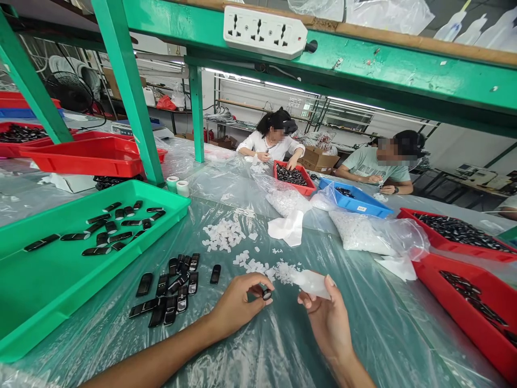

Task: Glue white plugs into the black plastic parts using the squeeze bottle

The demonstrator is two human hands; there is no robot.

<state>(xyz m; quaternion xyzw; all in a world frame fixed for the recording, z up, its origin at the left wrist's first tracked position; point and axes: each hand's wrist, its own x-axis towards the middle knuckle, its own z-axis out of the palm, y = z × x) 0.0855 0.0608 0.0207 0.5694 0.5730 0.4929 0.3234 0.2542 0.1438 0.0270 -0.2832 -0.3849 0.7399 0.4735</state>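
Observation:
Between the thumb and fingers of my left hand [238, 303] is a small black plastic casing [266, 294], its end turned toward me. My right hand [329, 318] pinches a flat, translucent white sheet [313, 283] whose far end reaches the small white pieces [285, 272]. Farther back lies a pile of larger white pieces [223, 235]. Left of my left hand, several glossy black casings [172, 293] lie heaped on the plastic-covered table, and a single black casing [215, 274] rests apart from them.
A green tray [40, 291] with scattered black casings stands at the left. Red trays [440, 275] hold black parts at the right. Bags of white pieces [357, 231] lie beyond my hands. Two people [271, 141] work across the table. A green frame with a power strip [264, 32] spans overhead.

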